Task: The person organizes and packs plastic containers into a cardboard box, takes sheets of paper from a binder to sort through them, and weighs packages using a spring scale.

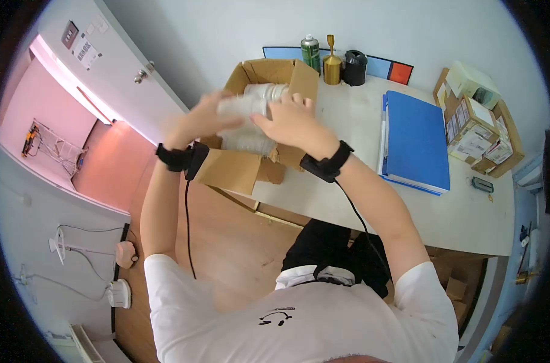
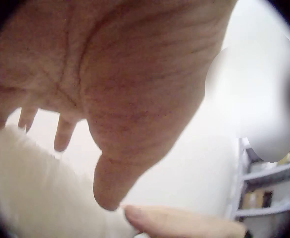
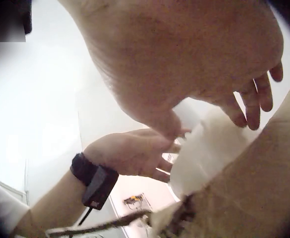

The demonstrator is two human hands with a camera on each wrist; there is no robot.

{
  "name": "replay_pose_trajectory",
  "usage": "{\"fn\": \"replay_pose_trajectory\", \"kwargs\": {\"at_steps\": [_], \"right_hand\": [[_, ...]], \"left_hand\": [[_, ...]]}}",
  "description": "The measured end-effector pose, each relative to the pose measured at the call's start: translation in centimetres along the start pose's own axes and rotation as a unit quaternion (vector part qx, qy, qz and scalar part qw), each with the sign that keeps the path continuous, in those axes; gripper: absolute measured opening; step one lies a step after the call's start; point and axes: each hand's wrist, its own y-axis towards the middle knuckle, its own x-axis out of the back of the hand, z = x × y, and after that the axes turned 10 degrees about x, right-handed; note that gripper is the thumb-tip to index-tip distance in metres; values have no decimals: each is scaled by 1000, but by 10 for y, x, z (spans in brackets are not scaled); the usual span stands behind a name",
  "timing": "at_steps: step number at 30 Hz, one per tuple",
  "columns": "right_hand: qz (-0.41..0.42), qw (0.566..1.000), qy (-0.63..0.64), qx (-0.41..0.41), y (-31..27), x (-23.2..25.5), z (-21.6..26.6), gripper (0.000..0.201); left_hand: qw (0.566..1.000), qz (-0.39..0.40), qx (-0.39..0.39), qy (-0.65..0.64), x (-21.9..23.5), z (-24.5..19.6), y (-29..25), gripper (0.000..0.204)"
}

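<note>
Above the open cardboard box (image 1: pixel 303 80), both hands hold a white, translucent bundle (image 1: pixel 243 106), blurred in the head view. My left hand (image 1: pixel 197 123) grips its left end, thumb below and fingers above. At the other end is my right hand (image 1: pixel 299 126), its thumb on the near side and its fingers over the top. The right wrist view shows the bundle (image 3: pixel 211 148) between thumb and fingers, beside a cardboard flap (image 3: pixel 263 168). Inside the box lie more white, plastic-wrapped round stacks (image 1: pixel 250 143). What the bundle contains is unclear.
The box sits at the left end of a white table (image 1: pixel 350 157), one flap (image 1: pixel 229 169) hanging toward me. Right of it lies a thick blue binder (image 1: pixel 415 140). A green spray can (image 1: pixel 310 53), a gold vessel (image 1: pixel 332 68) and a black canister (image 1: pixel 355 68) stand behind. Small cartons (image 1: pixel 471 130) fill the right corner.
</note>
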Motion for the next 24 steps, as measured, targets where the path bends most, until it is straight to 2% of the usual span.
{"fn": "replay_pose_trajectory", "kwargs": {"at_steps": [1, 2, 3, 4, 6, 7, 9, 11, 12, 14, 18, 20, 21, 22, 23, 24], "right_hand": [[-6, 1000, 0, 1, 1, -8, -5, 66], [-11, 998, -54, 30, 0, -15, -11, 61], [-15, 992, -108, 57, 0, -20, -15, 56], [-21, 993, -107, 54, 1, -24, -18, 56], [-117, 982, -134, 60, 3, -31, -21, 46], [-117, 982, -134, 59, 4, -34, -22, 46], [-230, 967, -98, 52, 9, -38, -21, 37], [-201, 972, -96, 75, 10, -36, -22, 33], [-171, 976, -95, 97, 11, -35, -23, 30], [-185, 971, -119, 93, 13, -43, -26, 29], [-183, 968, -157, 64, 17, -47, -18, 26], [-213, 967, -135, 49, 15, -50, -18, 26], [-243, 963, -114, 38, 15, -51, -20, 26], [-243, 962, -115, 37, 13, -49, -22, 26], [-214, 974, -58, 50, 9, -46, -26, 29], [-183, 981, 0, 61, 2, -44, -29, 33]], "left_hand": [[995, 56, -14, 81, -9, 6, 0, 85], [980, 111, -27, 162, -14, 14, 2, 92], [979, 110, -31, 167, -15, 10, 3, 92], [976, 128, -21, 173, -18, 6, 3, 97], [972, 147, -11, 181, -19, 3, 10, 103], [967, 164, -36, 190, -18, 3, 16, 104], [962, 179, -60, 199, -20, 9, 34, 104], [957, 191, -56, 213, -27, 20, 53, 104], [957, 191, -56, 213, -29, 14, 51, 104], [952, 181, 28, 245, -36, -4, 44, 100], [947, 194, 28, 256, -38, 0, 49, 100], [938, 125, -51, 319, -41, 14, 51, 101], [938, 125, -52, 320, -40, 13, 45, 101], [947, 78, -87, 300, -38, 8, 32, 96], [952, 30, -121, 279, -37, 2, 17, 92], [970, 44, -129, 200, -35, -12, -2, 90]]}}
